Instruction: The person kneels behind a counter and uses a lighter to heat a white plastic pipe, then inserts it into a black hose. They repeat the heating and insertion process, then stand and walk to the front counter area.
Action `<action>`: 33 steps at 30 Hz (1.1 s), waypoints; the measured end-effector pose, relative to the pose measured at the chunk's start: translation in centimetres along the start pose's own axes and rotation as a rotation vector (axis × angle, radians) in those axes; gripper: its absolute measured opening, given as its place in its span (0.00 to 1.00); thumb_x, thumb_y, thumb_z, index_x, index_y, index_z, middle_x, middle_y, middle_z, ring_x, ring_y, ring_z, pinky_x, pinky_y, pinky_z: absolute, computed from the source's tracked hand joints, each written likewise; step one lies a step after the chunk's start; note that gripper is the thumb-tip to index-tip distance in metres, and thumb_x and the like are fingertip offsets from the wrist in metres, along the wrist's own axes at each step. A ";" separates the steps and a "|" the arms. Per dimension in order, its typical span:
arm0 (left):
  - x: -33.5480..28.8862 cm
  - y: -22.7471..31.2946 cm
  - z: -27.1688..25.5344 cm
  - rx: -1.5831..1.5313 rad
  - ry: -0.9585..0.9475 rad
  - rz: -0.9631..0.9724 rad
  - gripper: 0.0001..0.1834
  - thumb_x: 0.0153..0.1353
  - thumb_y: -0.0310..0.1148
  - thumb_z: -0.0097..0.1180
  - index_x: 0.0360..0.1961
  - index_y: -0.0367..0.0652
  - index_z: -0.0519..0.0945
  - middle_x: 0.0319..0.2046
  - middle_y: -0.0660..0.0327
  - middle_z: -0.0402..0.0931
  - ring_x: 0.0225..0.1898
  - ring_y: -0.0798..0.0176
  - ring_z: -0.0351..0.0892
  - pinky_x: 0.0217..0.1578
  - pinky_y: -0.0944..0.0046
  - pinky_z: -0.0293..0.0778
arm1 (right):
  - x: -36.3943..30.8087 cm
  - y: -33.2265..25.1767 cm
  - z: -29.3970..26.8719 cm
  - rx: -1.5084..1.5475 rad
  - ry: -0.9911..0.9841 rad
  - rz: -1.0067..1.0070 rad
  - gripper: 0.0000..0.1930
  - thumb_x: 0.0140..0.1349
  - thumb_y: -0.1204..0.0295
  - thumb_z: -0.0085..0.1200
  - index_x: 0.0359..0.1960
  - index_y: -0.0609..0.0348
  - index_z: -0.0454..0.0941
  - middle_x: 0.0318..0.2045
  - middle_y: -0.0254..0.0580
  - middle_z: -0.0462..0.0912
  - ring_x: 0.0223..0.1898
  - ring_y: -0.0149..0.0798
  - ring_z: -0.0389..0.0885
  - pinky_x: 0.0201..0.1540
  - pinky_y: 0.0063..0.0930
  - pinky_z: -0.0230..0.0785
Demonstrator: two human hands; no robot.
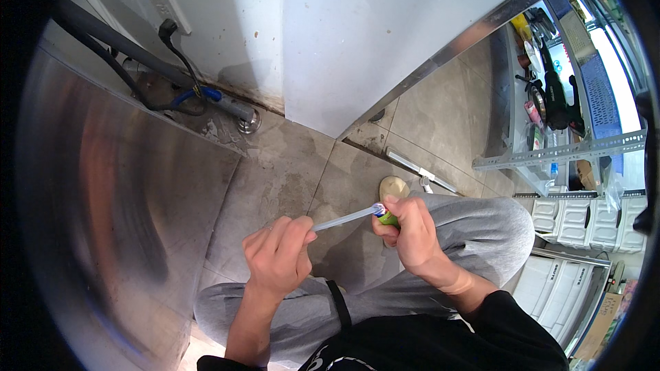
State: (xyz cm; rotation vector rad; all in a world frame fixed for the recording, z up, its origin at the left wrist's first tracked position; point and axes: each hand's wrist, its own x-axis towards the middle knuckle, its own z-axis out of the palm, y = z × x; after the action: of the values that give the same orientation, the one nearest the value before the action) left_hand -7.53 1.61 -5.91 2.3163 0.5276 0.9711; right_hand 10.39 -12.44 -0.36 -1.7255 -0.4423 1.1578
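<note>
My left hand [278,253] is closed on one end of a narrow, whitish translucent strip [347,218]. From there the strip runs straight and slightly upward to a small green, blue and white piece [387,217] in my right hand [414,235]. My right fingers and thumb are wrapped round that piece, covering most of it, so its kind cannot be made out. Both hands are in the air over the floor, in front of my bent knees in grey trousers [474,230].
Ahead are a white wall with a socket [168,12], dark hoses [130,51] and a pipe end [249,121] at the floor. A shiny metal panel [124,206] stands left. On the right are a loaded metal shelf [564,148], white drawers [584,223] and a floor track [419,170].
</note>
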 end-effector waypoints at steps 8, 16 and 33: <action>0.0 0.0 0.0 0.003 0.003 0.003 0.03 0.62 0.27 0.64 0.35 0.42 0.81 0.19 0.61 0.69 0.15 0.59 0.67 0.17 0.61 0.62 | 0.0 0.1 -0.2 -0.032 -0.001 -0.014 0.25 0.78 0.60 0.39 0.23 0.65 0.65 0.17 0.38 0.63 0.21 0.33 0.61 0.27 0.33 0.56; 0.1 0.1 0.0 -0.002 -0.004 -0.004 0.03 0.62 0.27 0.64 0.34 0.43 0.81 0.19 0.62 0.69 0.15 0.59 0.67 0.17 0.61 0.62 | -0.5 1.3 -0.3 -0.129 0.049 -0.118 0.18 0.80 0.65 0.44 0.34 0.68 0.74 0.26 0.41 0.74 0.27 0.32 0.69 0.32 0.29 0.64; 0.0 0.0 0.0 0.010 0.025 0.012 0.04 0.62 0.28 0.65 0.33 0.44 0.80 0.19 0.63 0.68 0.15 0.61 0.67 0.17 0.61 0.60 | -0.3 3.3 -0.9 -0.149 -0.019 -0.124 0.09 0.79 0.71 0.48 0.47 0.67 0.71 0.33 0.42 0.76 0.28 0.31 0.70 0.34 0.28 0.67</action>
State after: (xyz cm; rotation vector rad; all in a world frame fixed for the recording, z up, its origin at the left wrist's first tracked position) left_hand -7.53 1.65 -5.92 2.3214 0.5305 1.0065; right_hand 10.35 -14.66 -2.96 -1.7887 -0.6514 1.0755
